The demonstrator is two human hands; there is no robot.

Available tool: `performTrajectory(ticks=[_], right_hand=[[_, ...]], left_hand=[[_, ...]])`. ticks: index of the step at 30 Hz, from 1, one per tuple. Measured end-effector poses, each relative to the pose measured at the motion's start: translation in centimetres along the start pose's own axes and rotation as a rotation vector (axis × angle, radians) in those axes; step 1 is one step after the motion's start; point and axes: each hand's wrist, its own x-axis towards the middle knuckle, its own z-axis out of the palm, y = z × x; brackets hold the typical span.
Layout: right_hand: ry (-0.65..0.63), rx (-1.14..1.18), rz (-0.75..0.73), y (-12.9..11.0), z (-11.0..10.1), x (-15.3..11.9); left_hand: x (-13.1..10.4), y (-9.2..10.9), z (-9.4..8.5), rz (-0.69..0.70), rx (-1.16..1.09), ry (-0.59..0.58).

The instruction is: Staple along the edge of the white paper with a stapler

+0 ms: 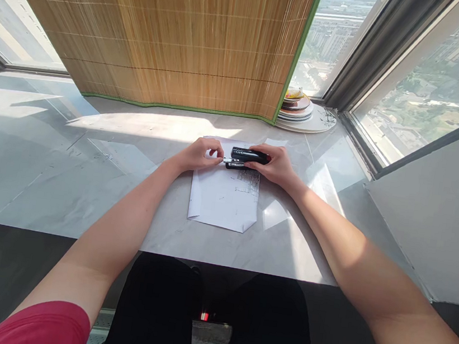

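A black stapler (pixel 248 155) is held over the top of a white paper sheet (pixel 224 196) that lies on the grey marble sill (pixel 85 175). My right hand (pixel 277 166) grips the stapler's rear end. My left hand (pixel 200 154) pinches its front tip, where a metal part shows. The sheet carries a block of printed text near its upper right and has folded lower corners.
A stack of plates (pixel 300 111) stands in the back right corner by the window. A bamboo blind (pixel 180 36) hangs behind the sill. Window frames run along the right side. My black-clad knees (pixel 210 316) are below the sill's front edge.
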Motion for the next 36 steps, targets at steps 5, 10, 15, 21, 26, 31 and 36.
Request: performTrajectory(ticks=[5, 10, 15, 21, 26, 31, 36], right_hand=[[-0.003, 0.018, -0.005, 0.0, 0.0, 0.0], [0.018, 0.054, 0.003, -0.2, 0.0, 0.0], [0.019, 0.082, 0.02, -0.5, 0.2, 0.0], [0.011, 0.124, 0.037, -1.1, 0.2, -0.1], [0.019, 0.17, 0.01, -1.2, 0.3, -0.1], [0.048, 0.175, 0.017, -1.3, 0.4, -0.1], [0.064, 0.16, 0.048, -1.6, 0.5, -0.2]], left_hand=[[0.2, 0.2, 0.1, -0.017, -0.002, -0.003], [0.3, 0.7, 0.3, -0.022, -0.031, 0.017], [0.4, 1.1, 0.3, -0.035, -0.068, 0.028], [0.4, 1.2, 0.4, -0.062, -0.082, 0.049], [0.5, 1.3, 0.5, -0.074, -0.104, 0.056], [0.6, 1.4, 0.6, -0.078, -0.125, 0.081], [0.7, 1.7, 0.5, -0.081, -0.127, 0.113]])
